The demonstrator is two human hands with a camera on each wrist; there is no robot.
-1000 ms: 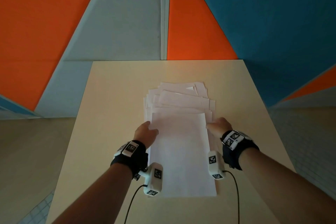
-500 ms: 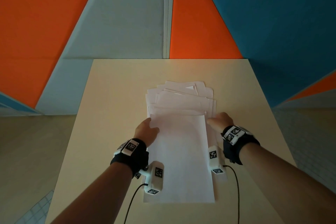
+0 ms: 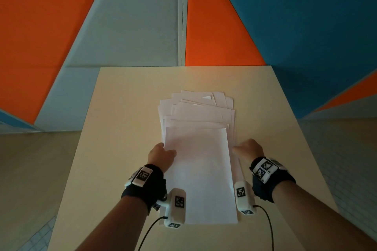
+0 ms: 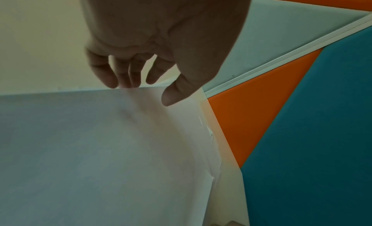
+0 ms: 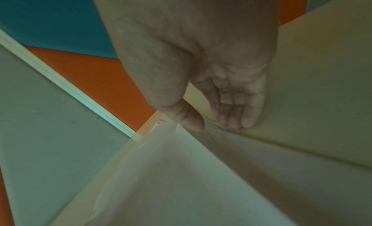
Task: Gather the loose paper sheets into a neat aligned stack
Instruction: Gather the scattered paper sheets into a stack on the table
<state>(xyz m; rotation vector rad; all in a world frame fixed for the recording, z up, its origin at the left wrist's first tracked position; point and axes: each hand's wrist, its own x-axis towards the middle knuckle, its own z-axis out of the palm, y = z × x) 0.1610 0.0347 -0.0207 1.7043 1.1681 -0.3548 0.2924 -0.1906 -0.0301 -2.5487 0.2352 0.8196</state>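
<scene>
A pile of white paper sheets (image 3: 196, 171) lies in the middle of the beige table (image 3: 122, 128). Its far sheets (image 3: 200, 108) are fanned out and askew, and one long sheet lies on top toward me. My left hand (image 3: 161, 154) is at the pile's left edge. In the left wrist view my left hand (image 4: 149, 92) has its thumb on the paper (image 4: 100, 150) and its fingers curled at the edge. My right hand (image 3: 247, 147) is at the right edge. In the right wrist view my right hand (image 5: 215, 125) has its thumb on the paper (image 5: 181, 181) and its fingertips down at the edge.
Bare tabletop runs along both sides of the pile and beyond it to the far edge (image 3: 183, 66). Orange, grey and blue wall panels (image 3: 132, 26) stand right behind the table. Cables (image 3: 267, 228) trail from my wrists toward the near edge.
Both hands stay on the pile's side edges and have slid slightly toward me. The fanned far sheets look much the same.
</scene>
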